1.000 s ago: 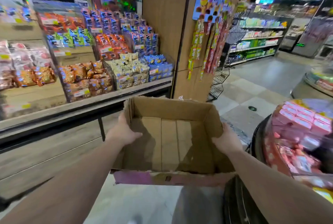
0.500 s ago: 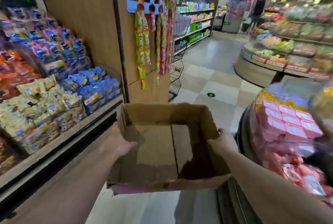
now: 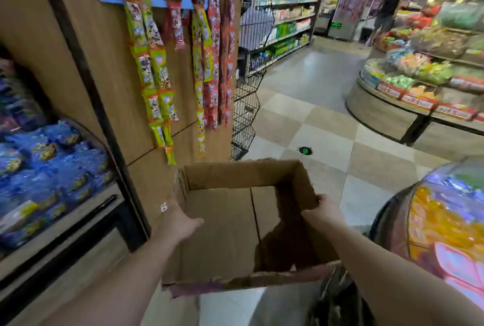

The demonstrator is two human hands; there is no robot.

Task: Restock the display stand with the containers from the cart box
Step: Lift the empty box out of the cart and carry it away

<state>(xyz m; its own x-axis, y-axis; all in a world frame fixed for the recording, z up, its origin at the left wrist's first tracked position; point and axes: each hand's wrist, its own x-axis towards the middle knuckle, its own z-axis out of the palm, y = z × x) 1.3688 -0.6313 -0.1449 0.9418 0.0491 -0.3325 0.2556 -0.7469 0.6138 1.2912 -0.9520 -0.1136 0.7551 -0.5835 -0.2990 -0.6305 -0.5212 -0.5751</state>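
Your left hand [image 3: 178, 223] and right hand [image 3: 320, 211] are gripping opposite walls of the empty cardboard box [image 3: 235, 231] at lower centre. Its torn near edge is looking weak; squeezing harder could rip it, I think. The display stand [image 3: 445, 223] is sitting at lower right, hanging snack strips [image 3: 157, 68] at upper left, over checkered floor tiles [image 3: 327, 137].

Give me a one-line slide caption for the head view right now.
Both hands, left hand and right hand, grip an empty cardboard box beside the round display stand.
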